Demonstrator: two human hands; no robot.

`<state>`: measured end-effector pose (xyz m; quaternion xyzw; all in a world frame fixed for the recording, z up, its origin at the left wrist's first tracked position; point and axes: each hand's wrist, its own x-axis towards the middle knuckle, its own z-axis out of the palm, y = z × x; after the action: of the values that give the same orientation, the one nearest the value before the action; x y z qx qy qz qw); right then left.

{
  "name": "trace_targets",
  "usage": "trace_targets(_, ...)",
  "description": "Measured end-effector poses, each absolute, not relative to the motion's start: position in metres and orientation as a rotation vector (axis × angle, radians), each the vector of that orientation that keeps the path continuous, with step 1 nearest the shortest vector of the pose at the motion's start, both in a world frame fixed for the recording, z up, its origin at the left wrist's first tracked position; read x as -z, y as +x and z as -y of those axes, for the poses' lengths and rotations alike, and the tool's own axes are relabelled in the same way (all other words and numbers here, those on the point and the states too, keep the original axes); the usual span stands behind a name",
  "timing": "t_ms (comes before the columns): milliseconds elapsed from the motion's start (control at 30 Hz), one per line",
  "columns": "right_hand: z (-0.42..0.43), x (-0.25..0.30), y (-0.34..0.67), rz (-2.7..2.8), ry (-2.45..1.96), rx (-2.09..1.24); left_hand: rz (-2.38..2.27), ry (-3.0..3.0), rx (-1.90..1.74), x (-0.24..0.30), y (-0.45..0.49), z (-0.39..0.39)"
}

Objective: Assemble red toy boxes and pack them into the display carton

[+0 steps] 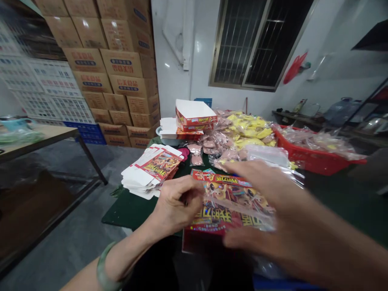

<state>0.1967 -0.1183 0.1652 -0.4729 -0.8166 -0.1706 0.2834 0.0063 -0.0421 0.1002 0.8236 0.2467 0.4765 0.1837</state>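
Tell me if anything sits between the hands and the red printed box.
No solid thing does. The left hand is curled against the red box's left edge. The right hand, blurred, is over its right side, where a clear plastic bag seems to lie across the box top.
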Motion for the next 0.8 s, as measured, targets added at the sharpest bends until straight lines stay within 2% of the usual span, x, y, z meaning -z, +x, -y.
trace_targets(167, 0.107, -0.119, 0.171, 2.152, -1.318, 0.414, -0.698, 2.301, -1.461, -0.09, 0.005, 0.052)
trace_targets(333, 0.11, -0.095, 0.177, 2.14, -1.035, 0.725, -0.839, 1.99, -1.476, -0.077, -0.004, 0.055)
trace_targets(433, 0.112, -0.091, 0.177, 2.148, -0.945, 0.8, -1.05, 1.724, -1.542, -0.079, -0.015, 0.065)
trace_targets(500, 0.112, -0.091, 0.176, 2.144, -0.938, 0.805, -1.108, 1.624, -1.414, -0.083, -0.023, 0.073)
trace_targets(633, 0.112, -0.093, 0.176, 2.167, -0.884, 0.84, -0.85, 1.39, -0.854, -0.092, -0.029, 0.082)
trace_targets(800, 0.112, -0.094, 0.175, 2.172, -0.873, 0.828, -0.767, 1.21, -0.742, -0.097, -0.018, 0.079)
